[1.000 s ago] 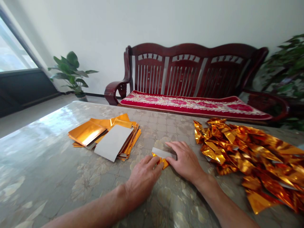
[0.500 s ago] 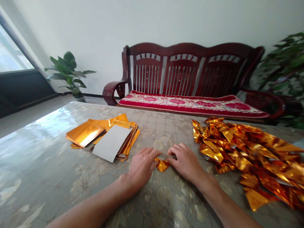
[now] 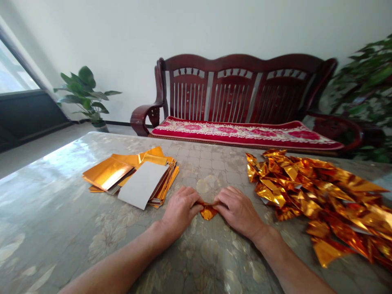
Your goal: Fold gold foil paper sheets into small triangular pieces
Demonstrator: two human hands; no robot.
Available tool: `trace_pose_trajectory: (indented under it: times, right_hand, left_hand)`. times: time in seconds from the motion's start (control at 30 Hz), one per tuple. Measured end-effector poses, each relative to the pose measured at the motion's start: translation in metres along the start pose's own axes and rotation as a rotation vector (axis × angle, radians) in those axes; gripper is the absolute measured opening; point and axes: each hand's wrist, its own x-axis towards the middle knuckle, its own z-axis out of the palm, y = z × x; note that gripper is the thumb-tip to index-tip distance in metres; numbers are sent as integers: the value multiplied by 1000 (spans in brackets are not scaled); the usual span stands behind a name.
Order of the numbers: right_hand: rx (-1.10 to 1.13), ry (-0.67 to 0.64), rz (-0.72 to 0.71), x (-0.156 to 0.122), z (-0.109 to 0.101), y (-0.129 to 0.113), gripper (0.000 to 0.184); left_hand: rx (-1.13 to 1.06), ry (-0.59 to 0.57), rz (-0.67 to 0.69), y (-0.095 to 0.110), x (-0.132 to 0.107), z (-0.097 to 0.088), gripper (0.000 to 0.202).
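Between my hands, low over the table, is a small piece of folded gold foil paper (image 3: 208, 212) with its point toward me. My left hand (image 3: 181, 208) pinches its left end between thumb and fingers. At the right end, my right hand (image 3: 237, 209) is closed on it the same way. Both ends of the piece are hidden under my fingertips. Left of my hands lies a stack of flat gold foil sheets (image 3: 107, 172), with a sheet showing its pale grey back (image 3: 143, 184) on top. A heap of folded gold foil pieces (image 3: 309, 192) spreads out on the right.
The table (image 3: 122, 261) has a glossy, floral-patterned cover. Beyond its far edge stands a dark red wooden bench (image 3: 241, 65) with a red floral cushion (image 3: 226, 130). Potted plants stand at the left (image 3: 87, 92) and right (image 3: 364, 87).
The grey strip that showed along the top of the foil piece is now turned under gold. My fingers have closed in along its upper edge. The view has shifted slightly.
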Motion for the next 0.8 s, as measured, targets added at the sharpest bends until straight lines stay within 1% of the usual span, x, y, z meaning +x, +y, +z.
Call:
trace_pose_trajectory:
  times: [0.1,0.2,0.3,0.37,0.43,0.47,0.57,0.6,0.7,0.8]
  right_hand:
    - [-42,-1,-64,-3,-2,1,14]
    - [-65,-15,-113,-5,-7,1,21]
    - [-36,-34,-127,-6,-11,0,20]
    - [-20,-31,-102,-6,-12,-1,23]
    - [-24,-17,-54,-5,-10,-1,26]
    - [-29,-10,-27,-5,-9,-1,24]
    - [-31,2,56,-3,-5,-2,7]
    - [-29,3,77,-3,-5,-2,5]
    - [-34,-5,111,-2,-5,-4,7]
    - [-34,-20,106,-1,-5,-5,10]
  left_hand:
    - [123,-21,49,5,-3,-1,19]
    - [244,-43,100,7,-5,-1,25]
    - [283,-55,147,7,-8,0,28]
    - [280,-52,151,8,-8,0,31]
    - [297,-33,121,10,-7,0,32]
    - [311,-20,96,11,-6,1,31]
    - [321,-3,21,15,-2,3,28]
    - [306,-7,-2,17,0,3,28]
    - [227,-34,-55,18,2,4,25]
    - [172,-69,-64,18,2,3,29]
